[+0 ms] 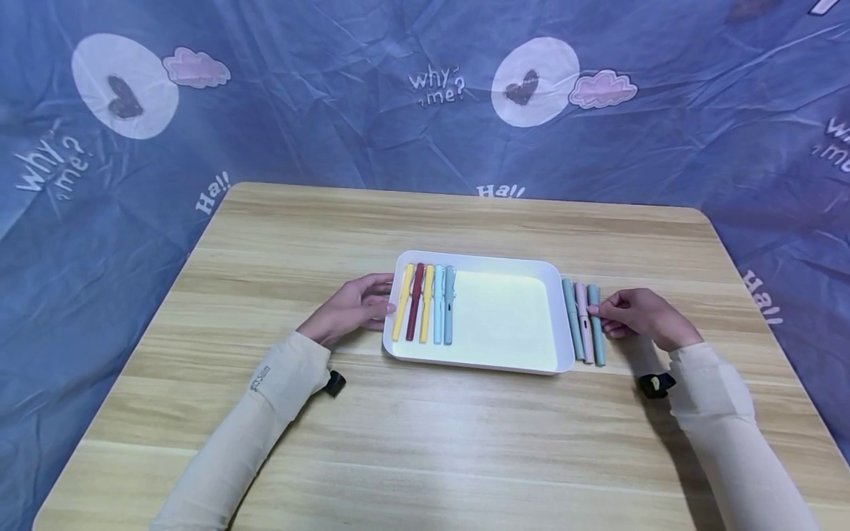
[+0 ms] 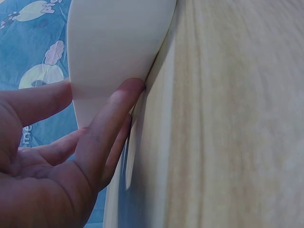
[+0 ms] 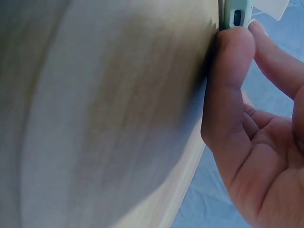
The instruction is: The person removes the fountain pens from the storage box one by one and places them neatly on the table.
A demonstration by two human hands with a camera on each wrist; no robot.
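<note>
A white rectangular tray [image 1: 478,264] lies on the table with a row of pens near its left end: a yellow pen [image 1: 402,304], a dark red pen [image 1: 415,302], another yellow pen [image 1: 426,304], a light blue pen [image 1: 438,304] and a grey-blue pen [image 1: 449,306]. My left hand [image 1: 358,304] holds the tray's left end, thumb at the rim and fingers against the outer wall [image 2: 109,57]. Right of the tray lie a green pen [image 1: 572,321] and a lilac pen [image 1: 584,323]. Beside them my right hand [image 1: 640,317] pinches a pale green pen [image 3: 232,14] between thumb and finger.
The wood-grain table [image 1: 425,442] carries the tray and pens. Behind it hangs a blue printed cloth [image 1: 372,110], which also shows at both sides. Dark wrist devices sit under both cuffs, one of them a black wrist camera [image 1: 656,385] on the right.
</note>
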